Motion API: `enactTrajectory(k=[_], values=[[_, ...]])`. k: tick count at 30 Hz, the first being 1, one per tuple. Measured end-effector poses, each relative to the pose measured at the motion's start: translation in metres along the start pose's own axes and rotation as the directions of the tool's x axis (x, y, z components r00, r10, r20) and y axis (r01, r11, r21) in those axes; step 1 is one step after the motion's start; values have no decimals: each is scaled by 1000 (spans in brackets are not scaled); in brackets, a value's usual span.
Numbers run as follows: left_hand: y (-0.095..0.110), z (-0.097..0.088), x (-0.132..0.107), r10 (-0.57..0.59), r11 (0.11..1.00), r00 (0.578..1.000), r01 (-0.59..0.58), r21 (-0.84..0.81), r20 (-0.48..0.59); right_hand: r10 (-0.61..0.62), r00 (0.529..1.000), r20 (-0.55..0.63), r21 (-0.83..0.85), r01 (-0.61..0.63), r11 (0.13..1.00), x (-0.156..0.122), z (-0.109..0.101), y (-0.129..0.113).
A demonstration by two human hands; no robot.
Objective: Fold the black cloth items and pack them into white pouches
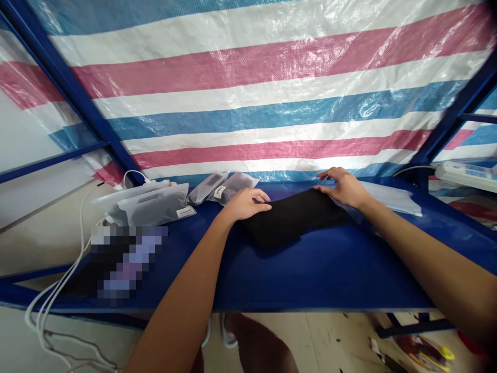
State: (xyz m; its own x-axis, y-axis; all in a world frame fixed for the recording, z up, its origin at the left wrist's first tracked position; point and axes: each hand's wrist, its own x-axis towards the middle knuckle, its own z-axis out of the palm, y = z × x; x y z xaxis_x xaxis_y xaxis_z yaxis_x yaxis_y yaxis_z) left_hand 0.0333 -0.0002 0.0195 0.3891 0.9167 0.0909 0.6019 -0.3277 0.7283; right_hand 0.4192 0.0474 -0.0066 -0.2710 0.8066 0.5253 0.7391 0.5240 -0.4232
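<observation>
From the head camera, here we are over a blue bench (330,274), and the action is right in the middle: a black cloth (293,217) lies there, spread between two bare hands. The left hand (250,203) is on its far left edge, fingers loosely bent, thumb close beside them; whether it pinches the fabric, I cannot tell. Over to the right hand (345,187), at the far right corner, thumb and forefinger by the edge, other fingers raised and parted; a firm grip there? Can't tell either. Just past the right wrist lies a translucent plastic sleeve (392,199), partly hidden by the forearm.

Now left along the bench: frosted bags (155,204) bunched together, white labels on some, two of them near the left hand. In front of the bunch sits a pixelated item (128,264), details unreadable, with white cables looping down beside it. Behind it all, a red, white and blue striped sheet (248,67) fills the back, and a pale device (466,172) stands far right.
</observation>
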Motion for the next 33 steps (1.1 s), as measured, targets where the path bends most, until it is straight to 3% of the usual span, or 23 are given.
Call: enactTrajectory(k=[1,3,5,8,10,11,12,14,17,19,21,24,26,29,33], values=[[0,1,1,-29,999,996,31,24,-85,-32,999,-41,-23,31,999,0,0,-2],[0,3,3,-89,993,969,104,52,-230,-48,999,-7,-5,47,999,-2,1,-7],[3,6,2,-134,990,963,140,10,-233,-51,994,100,51,46,998,-5,4,-11],[12,10,-3,-122,985,991,128,-115,57,-111,971,213,96,92,991,-9,15,-15],[18,13,-6,-36,987,972,71,-143,231,-154,958,242,102,132,986,-9,22,-15],[20,15,-6,9,990,966,27,-136,259,-166,954,250,109,143,984,-9,25,-15],[20,17,-6,41,993,970,-14,-117,238,-173,951,258,122,145,982,-9,28,-15],[17,24,-3,48,998,996,-46,-30,77,-171,948,269,150,134,980,-8,31,-17],[7,36,5,-16,992,985,37,120,-172,-151,960,234,182,109,977,-7,33,-20],[3,43,8,6,982,975,37,185,-222,-154,962,227,216,104,971,-7,33,-21],[4,45,6,137,963,964,-76,260,-226,-162,953,254,248,98,964,-7,33,-20],[16,45,-3,410,867,911,-377,327,-37,-145,944,296,262,66,963,-6,32,-17],[27,45,-9,487,824,858,-513,243,161,-128,945,303,268,44,962,-6,31,-14],[38,50,-14,491,834,817,-541,106,302,-122,950,287,290,36,957,-6,32,-12],[42,62,-16,536,810,796,-579,96,283,-128,952,277,322,33,946,-6,33,-10]])
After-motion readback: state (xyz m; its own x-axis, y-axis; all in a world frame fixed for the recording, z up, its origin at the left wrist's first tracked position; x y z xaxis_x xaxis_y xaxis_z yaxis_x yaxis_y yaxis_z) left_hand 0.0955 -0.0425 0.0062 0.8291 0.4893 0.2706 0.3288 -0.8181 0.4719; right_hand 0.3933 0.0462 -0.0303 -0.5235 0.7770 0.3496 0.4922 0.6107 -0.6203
